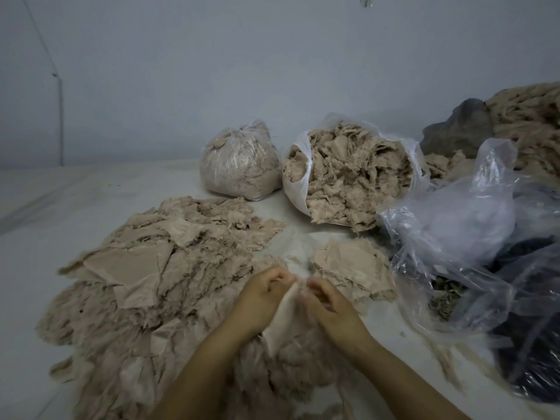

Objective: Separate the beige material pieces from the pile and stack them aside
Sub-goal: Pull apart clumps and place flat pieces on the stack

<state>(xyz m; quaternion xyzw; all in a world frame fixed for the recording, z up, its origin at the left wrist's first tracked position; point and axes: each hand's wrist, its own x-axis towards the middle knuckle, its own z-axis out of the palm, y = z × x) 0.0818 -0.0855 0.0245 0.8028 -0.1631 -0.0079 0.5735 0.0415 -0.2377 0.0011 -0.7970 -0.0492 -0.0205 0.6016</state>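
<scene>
Left hand (263,301) and right hand (328,304) both pinch one beige piece (280,321) over the pile (145,286) at the counter's near edge (frayed, clinging fibres), so pulling may drag neighbouring scraps along.

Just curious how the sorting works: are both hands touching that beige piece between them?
Touching. The head view shows the left hand and right hand each pinching the top edge of the beige piece.
</scene>
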